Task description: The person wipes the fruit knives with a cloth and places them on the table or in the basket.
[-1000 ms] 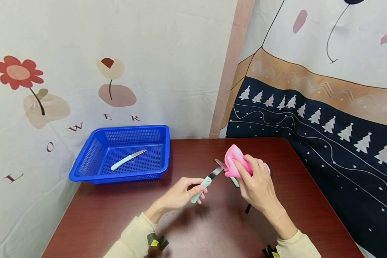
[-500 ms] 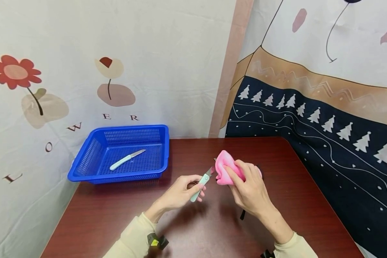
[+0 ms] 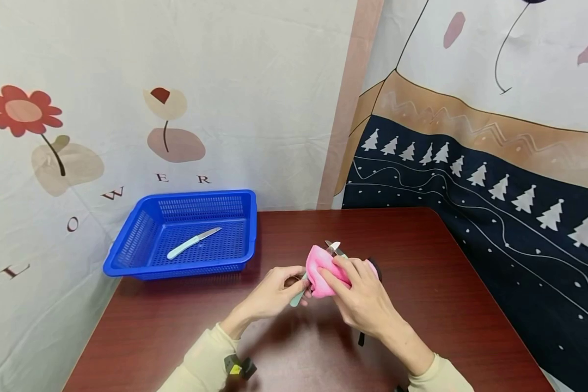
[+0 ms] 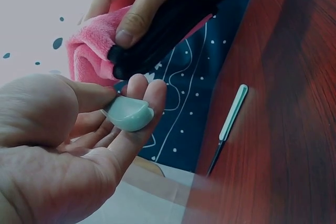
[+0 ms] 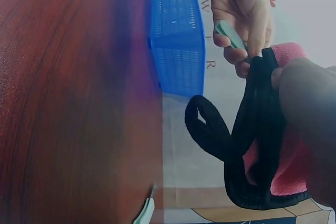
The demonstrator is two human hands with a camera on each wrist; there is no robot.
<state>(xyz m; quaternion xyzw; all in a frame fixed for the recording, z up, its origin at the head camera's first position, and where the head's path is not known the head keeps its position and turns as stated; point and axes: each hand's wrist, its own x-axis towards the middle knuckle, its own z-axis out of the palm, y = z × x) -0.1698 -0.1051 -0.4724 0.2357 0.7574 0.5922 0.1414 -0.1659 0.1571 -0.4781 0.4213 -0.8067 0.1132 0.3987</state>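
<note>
My left hand (image 3: 274, 294) pinches a small paring knife by its mint-green handle (image 3: 298, 299); in the left wrist view the handle's butt (image 4: 128, 115) lies between thumb and fingers. A folded pink cloth (image 3: 319, 265) with black edging is in my right hand (image 3: 367, 302), laid around the blade close to the left fingers. Only the blade's tip shows past the cloth in the head view. The cloth's black loop (image 5: 207, 127) hangs down in the right wrist view. Behind the cloth, a second mint-handled knife (image 4: 234, 111) lies on the table.
A blue perforated basket (image 3: 247, 247) stands at the table's back left, with another mint-handled knife (image 3: 186, 246) in it. Printed fabric hangs behind and to the right of the brown table (image 3: 402, 234).
My right hand has brought the cloth left and toward me, down the blade to near the handle. The blade tip now shows beyond the cloth. My left hand has barely moved.
</note>
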